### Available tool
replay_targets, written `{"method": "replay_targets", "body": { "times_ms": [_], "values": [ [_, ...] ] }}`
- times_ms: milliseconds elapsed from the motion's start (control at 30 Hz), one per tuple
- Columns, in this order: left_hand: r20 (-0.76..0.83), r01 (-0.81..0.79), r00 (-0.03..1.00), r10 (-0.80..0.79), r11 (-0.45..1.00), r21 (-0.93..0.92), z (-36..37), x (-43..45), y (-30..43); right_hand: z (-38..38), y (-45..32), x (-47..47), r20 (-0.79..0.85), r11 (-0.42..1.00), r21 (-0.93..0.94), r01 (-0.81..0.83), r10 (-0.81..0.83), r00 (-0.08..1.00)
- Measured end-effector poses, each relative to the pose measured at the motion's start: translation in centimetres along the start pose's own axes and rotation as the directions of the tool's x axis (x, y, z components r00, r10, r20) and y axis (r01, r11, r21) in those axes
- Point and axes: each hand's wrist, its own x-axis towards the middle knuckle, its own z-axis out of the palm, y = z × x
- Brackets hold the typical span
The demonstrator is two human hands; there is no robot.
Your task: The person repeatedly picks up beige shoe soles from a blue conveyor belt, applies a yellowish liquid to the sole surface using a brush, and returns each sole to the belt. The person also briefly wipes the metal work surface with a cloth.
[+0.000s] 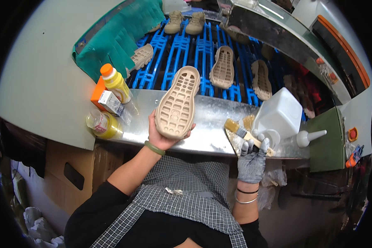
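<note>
My bare left hand [162, 131] holds a beige shoe sole [177, 105] by its heel end, its recessed grid side facing up. The sole is over the front metal ledge [210, 124]. On my right hand [251, 164] is a grey glove. Its fingers are around the wooden handle of a flat paintbrush [246, 134], partly hiding the handle. The brush's tan bristles point to the upper left, above a glue-stained surface [234, 143]. Close beyond that hand lies a white plastic bottle [280, 113], tipped over.
A conveyor of blue slats [176, 51] carries another sole [223, 66] and a pair of tan shoes [195, 23]. Left on the ledge are a yellow bottle [116, 83], a small box [110, 102] and a yellow jar [110, 125]. A white nozzle cap [310, 138] lies right.
</note>
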Motion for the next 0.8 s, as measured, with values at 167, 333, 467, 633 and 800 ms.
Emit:
{"method": "replay_targets", "body": {
  "times_ms": [167, 333, 467, 633, 800],
  "values": [
    [-0.021, -0.097, 0.995, 0.096, 0.995, -0.016, -1.2, 9.0, 5.2, 2.5, 0.6, 0.1, 0.019, 1.0, -0.022, 0.009, -0.008, 1.0],
    [-0.184, -0.088, 0.978, 0.096, 0.995, 0.055, -4.9, 13.2, 6.0, 4.2, 2.2, -1.1, 0.017, 0.953, -0.298, 0.054, -0.051, 0.999],
    [-0.245, 0.085, 0.968, -0.054, 0.989, 0.119, -5.4, 9.7, 2.4, 1.5, 2.8, -0.3, -0.051, 0.971, -0.236, -0.032, 0.021, 0.999],
    [-0.236, 0.022, 0.968, 0.08, 0.917, 0.398, -3.3, 7.3, 3.1, 0.7, 4.1, 0.4, -0.003, 0.977, -0.063, -0.203, 0.203, 0.979],
    [-0.325, -0.268, 0.825, 0.462, 0.827, 0.494, -4.5, 14.2, 9.6, -2.1, 8.5, 2.0, 0.296, 0.868, -0.014, -0.496, 0.477, 0.828]
  ]
}}
